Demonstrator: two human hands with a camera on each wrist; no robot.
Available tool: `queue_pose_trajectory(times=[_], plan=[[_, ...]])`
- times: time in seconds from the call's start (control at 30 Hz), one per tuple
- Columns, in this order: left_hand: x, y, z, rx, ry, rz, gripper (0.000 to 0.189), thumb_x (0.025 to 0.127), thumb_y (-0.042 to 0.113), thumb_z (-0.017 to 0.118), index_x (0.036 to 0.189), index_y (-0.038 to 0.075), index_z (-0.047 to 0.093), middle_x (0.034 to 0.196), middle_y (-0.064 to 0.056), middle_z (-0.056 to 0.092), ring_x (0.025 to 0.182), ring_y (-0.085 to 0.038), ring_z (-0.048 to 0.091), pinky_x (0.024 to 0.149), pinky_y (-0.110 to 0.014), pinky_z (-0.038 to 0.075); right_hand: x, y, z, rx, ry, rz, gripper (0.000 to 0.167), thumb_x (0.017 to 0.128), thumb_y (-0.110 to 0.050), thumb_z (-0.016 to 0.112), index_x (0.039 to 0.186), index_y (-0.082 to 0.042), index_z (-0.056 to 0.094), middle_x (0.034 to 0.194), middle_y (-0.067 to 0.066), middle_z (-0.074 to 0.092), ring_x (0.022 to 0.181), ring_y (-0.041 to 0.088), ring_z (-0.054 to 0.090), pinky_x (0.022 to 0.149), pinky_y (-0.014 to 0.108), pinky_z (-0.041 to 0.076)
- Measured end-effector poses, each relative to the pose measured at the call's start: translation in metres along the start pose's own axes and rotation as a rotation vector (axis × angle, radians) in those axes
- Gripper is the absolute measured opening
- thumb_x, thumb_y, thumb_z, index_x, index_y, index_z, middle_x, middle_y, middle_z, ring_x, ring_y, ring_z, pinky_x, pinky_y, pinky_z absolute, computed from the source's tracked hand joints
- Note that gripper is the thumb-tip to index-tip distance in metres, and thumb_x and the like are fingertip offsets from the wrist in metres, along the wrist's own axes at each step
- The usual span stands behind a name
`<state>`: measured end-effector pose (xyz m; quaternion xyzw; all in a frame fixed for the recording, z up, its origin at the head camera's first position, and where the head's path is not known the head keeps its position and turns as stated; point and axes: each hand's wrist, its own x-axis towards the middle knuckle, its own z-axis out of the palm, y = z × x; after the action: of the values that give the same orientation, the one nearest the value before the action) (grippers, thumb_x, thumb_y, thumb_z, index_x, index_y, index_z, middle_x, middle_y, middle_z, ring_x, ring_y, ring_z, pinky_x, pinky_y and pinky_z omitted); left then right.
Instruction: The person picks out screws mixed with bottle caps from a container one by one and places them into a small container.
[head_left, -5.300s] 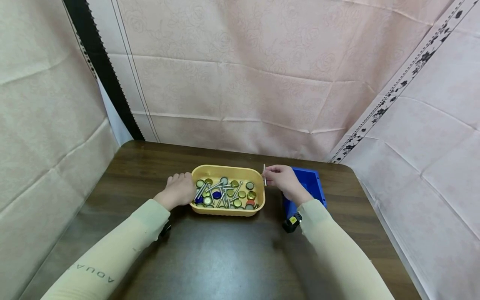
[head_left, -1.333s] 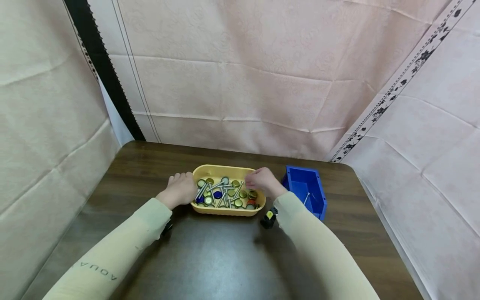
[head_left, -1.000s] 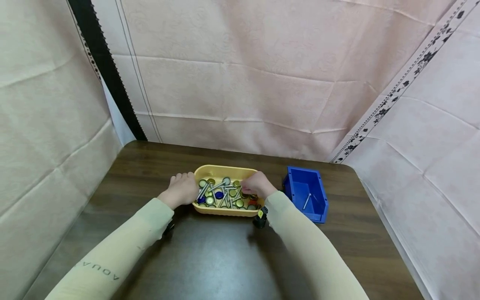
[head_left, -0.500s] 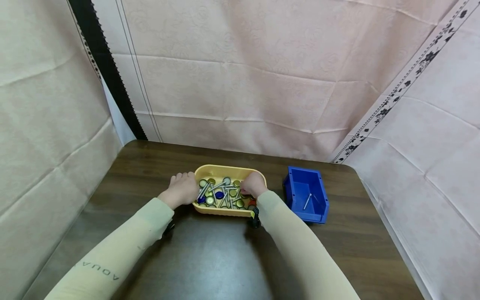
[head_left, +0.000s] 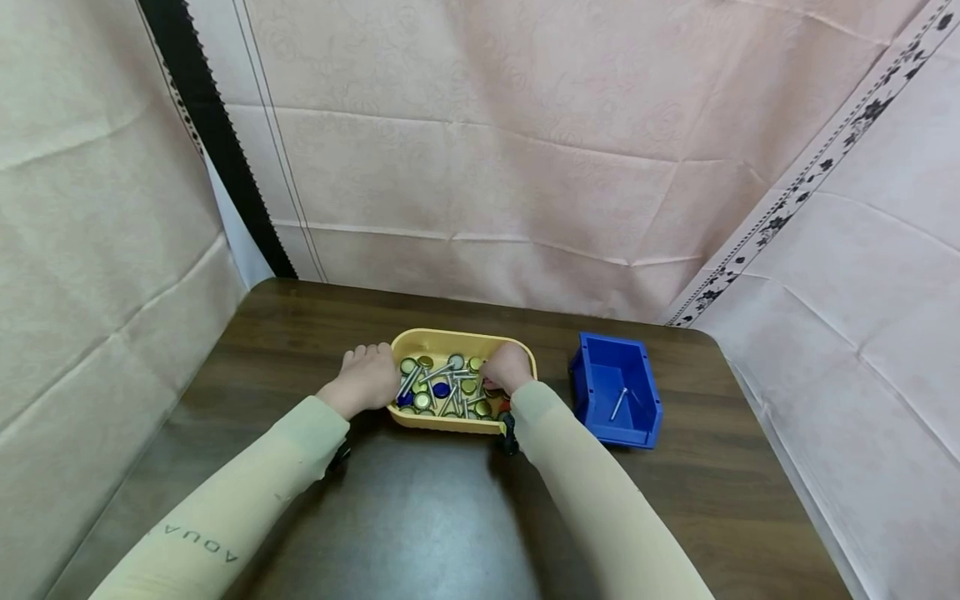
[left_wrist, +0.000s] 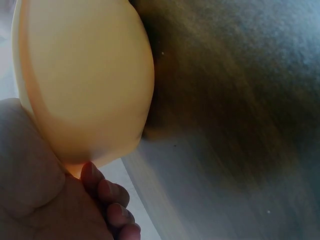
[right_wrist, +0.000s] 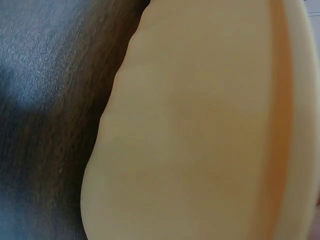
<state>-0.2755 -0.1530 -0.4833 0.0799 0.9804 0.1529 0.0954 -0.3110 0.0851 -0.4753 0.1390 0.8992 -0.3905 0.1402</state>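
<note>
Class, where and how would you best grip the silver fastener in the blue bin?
Probably pinch the silver fastener mid-shaft from above: walls of the blue bin surround it, hindering a sideways approach, and its slim shaft suits a crosswise grip.

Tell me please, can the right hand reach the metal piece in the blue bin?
Probably yes: the blue bin is open above and nothing covers the metal piece, though the right hand must first leave the yellow tray.
</note>
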Motion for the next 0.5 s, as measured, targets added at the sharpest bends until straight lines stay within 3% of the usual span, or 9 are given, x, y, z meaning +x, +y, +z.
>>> queue_pose_trajectory(times=[0.3, 0.5], plan=[[-0.0007, 0.0010, 0.0001, 0.000, 0.010, -0.008, 0.030, 0.099, 0.022, 0.039, 0.110, -0.004, 0.047, 0.096, -0.016, 0.048, 0.092, -0.034, 0.040, 0.087, -0.050, 0.028, -0.0055, -0.0002, -0.0012, -0.044, 0.009, -0.036, 0.008, 0.083, -0.002, 0.068, 0.086, 0.002, 0.062, 0.074, 0.012, 0.063, 0.062, 0.023, 0.067, 0.058, 0.033, 0.054], [-0.0008, 0.0008, 0.0011, -0.007, 0.002, -0.025, 0.030, 0.098, 0.020, 0.037, 0.112, -0.004, 0.046, 0.098, -0.017, 0.048, 0.093, -0.034, 0.039, 0.089, -0.050, 0.028, -0.0066, 0.0027, 0.0006, 0.028, 0.004, -0.042, 0.012, 0.083, -0.004, 0.069, 0.090, 0.003, 0.061, 0.077, 0.013, 0.062, 0.065, 0.026, 0.069, 0.061, 0.036, 0.055]])
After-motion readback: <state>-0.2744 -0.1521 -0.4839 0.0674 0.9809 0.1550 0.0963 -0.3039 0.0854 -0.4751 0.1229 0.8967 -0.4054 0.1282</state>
